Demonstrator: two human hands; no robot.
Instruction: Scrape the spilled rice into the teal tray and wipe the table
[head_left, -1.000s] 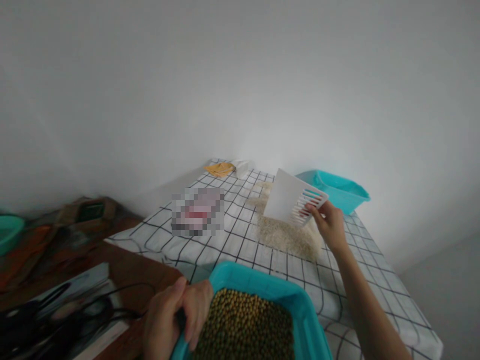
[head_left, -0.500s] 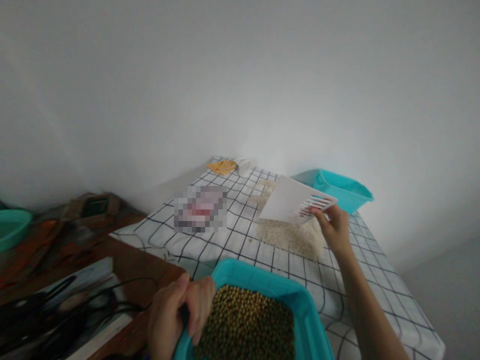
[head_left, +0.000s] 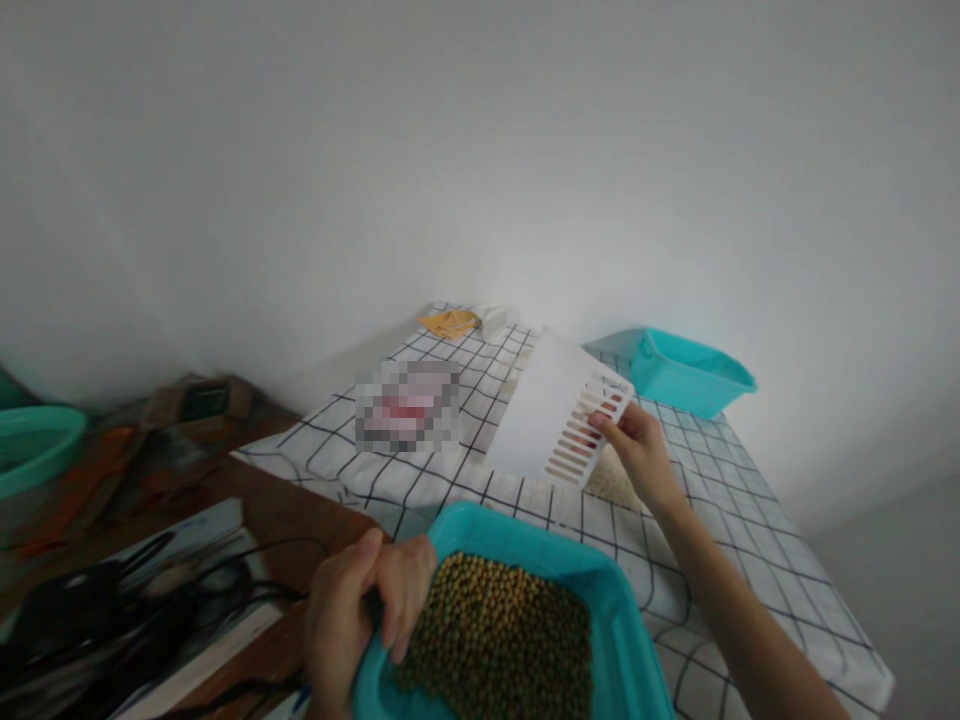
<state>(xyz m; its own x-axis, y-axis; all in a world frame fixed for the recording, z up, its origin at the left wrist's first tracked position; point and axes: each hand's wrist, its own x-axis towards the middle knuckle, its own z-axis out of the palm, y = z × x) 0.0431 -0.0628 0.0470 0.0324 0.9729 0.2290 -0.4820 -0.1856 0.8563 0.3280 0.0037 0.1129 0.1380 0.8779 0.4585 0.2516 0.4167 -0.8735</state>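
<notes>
My left hand (head_left: 369,607) is closed over the left rim of a turquoise plastic bin (head_left: 619,610) at the bottom of the view. Round yellow-green beans (head_left: 504,640), perhaps soybeans, cover the bin's floor. With its thumb on top, my right hand (head_left: 637,440) grips a thin white plastic sheet (head_left: 536,420) by its slotted edge, holding it tilted above the table beyond the bin. Behind the sheet lies a pile of pale grain (head_left: 616,482), mostly hidden by it.
A checked cloth (head_left: 739,520) covers the table. A second turquoise bin (head_left: 686,372) stands at the back right by the wall. Far back lies a yellow cloth (head_left: 448,323); a blurred-out item (head_left: 409,406) rests left. Cables (head_left: 180,610) and a green basin (head_left: 45,440) are at far left.
My right hand has brought the white sheet left and nearer, turning its slots more toward me and covering more of the grain pile. My left hand keeps its hold on the bin.
</notes>
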